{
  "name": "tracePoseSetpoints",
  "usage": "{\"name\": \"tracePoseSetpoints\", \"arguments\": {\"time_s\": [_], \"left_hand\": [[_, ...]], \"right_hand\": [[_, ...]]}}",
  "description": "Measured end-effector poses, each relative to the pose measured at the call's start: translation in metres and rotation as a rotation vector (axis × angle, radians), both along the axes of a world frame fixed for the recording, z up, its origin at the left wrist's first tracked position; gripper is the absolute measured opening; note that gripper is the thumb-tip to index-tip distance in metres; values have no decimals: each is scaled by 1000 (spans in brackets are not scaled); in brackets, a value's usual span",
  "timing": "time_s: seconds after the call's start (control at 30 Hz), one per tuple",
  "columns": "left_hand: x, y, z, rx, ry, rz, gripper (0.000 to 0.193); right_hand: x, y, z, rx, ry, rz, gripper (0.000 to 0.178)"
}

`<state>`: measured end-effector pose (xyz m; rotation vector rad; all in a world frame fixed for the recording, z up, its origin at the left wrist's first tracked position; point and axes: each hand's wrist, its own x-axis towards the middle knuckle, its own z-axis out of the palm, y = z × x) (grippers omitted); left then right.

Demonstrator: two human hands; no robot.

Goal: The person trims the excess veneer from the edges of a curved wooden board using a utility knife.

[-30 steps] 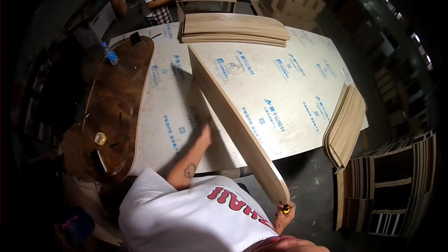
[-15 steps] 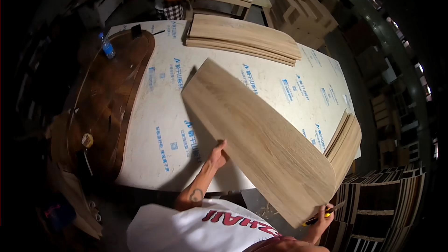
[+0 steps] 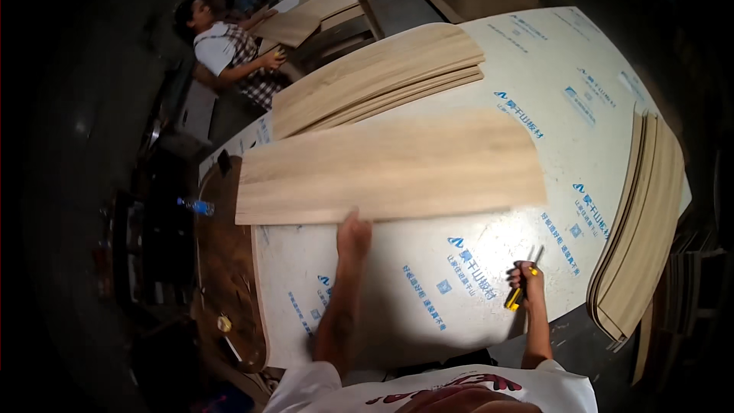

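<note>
A long wood-grain board [image 3: 390, 172] with one rounded end is held over the white table by its near edge. My left hand [image 3: 355, 235] is closed on that edge, thumb on top and the other fingers mostly hidden. Apart from the board, over the table at right, my right hand [image 3: 533, 279] is closed around a tool [image 3: 514, 300] with a yellow-and-black handle. A narrow metal blade sticks out past my fingers; whether it is a file or a knife I cannot tell.
A board stack [image 3: 367, 80] lies just beyond the held board, another stack [image 3: 646, 222] on the table's right edge. The printed white table [image 3: 413, 321] adjoins a brown panel [image 3: 229, 275] with a bottle [image 3: 200, 206] and a tape roll [image 3: 223, 323]. Another person [image 3: 229, 53] works at the far left.
The board has swung from a slant to lying nearly crosswise, farther out toward the far stack. My right hand has left its rounded end with the tool. The view has turned.
</note>
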<state>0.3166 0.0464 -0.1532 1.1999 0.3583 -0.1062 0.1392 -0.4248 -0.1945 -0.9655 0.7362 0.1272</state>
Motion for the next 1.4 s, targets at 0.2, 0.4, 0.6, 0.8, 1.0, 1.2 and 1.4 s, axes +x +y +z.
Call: {"name": "tracePoseSetpoints", "arguments": {"time_s": [0.2,0.4,0.6,0.8,1.0,1.2,1.4], "left_hand": [[192,-66,84,-436,-187,225,22],[324,-45,72,-389,-274,206,13],[405,-38,54,-381,-275,227,31],[389,-14,55,318,240,-268,61],[207,1,50,606,147,-237,56],[-121,-61,-44,-16,505,-400,35],[-265,-89,-80,43,207,-1010,45]], "right_hand": [[24,-4,-23,-68,157,120,14],[34,-3,-9,-77,240,147,14],[40,-2,-6,-165,229,122,18],[36,-2,-5,-207,181,121,20],[31,0,-5,-179,159,170,23],[26,-2,-43,-290,166,128,16],[41,6,-37,-336,-3,185,19]]}}
